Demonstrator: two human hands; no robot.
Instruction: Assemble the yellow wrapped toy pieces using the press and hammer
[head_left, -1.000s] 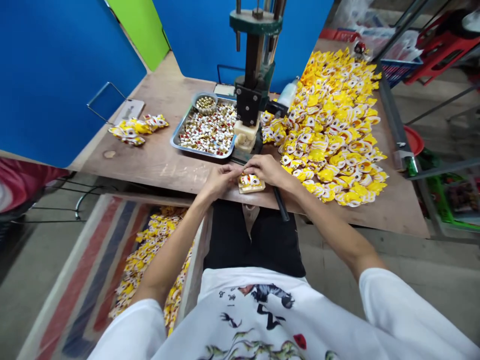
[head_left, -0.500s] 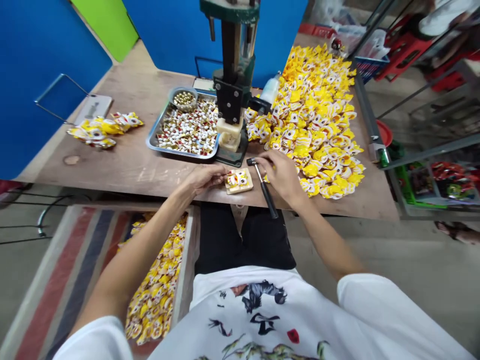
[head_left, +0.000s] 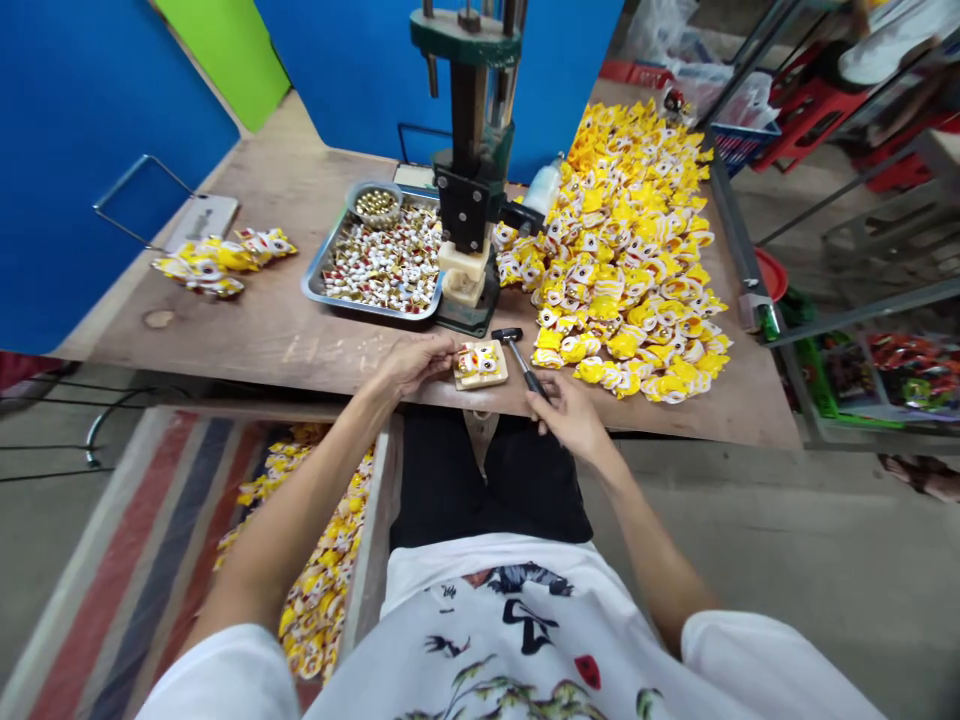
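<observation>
At the table's front edge a small yellow-and-white plastic animal-face piece (head_left: 480, 358) rests in a cream block (head_left: 487, 379). My left hand (head_left: 418, 363) is beside the block, its fingertips pinching the left side of the piece. My right hand (head_left: 566, 408) is closed around the black handle of a small hammer (head_left: 517, 352). The hammer's head lies just past the block's upper right corner. Behind the block stands a green-and-black press (head_left: 463, 215) with cream blocks at its foot.
A metal tray (head_left: 319, 292) holds many small white, red and gold parts and a bowl of gold beads (head_left: 376, 204). Yellow pieces (head_left: 630, 260) are heaped on the right, with several more (head_left: 217, 262) at left. An open container of yellow pieces (head_left: 322, 580) stands below the table.
My right hand has moved from beside the hammer's head down to its handle and now grips it. The left hand stays at the piece. The view has shifted slightly.
</observation>
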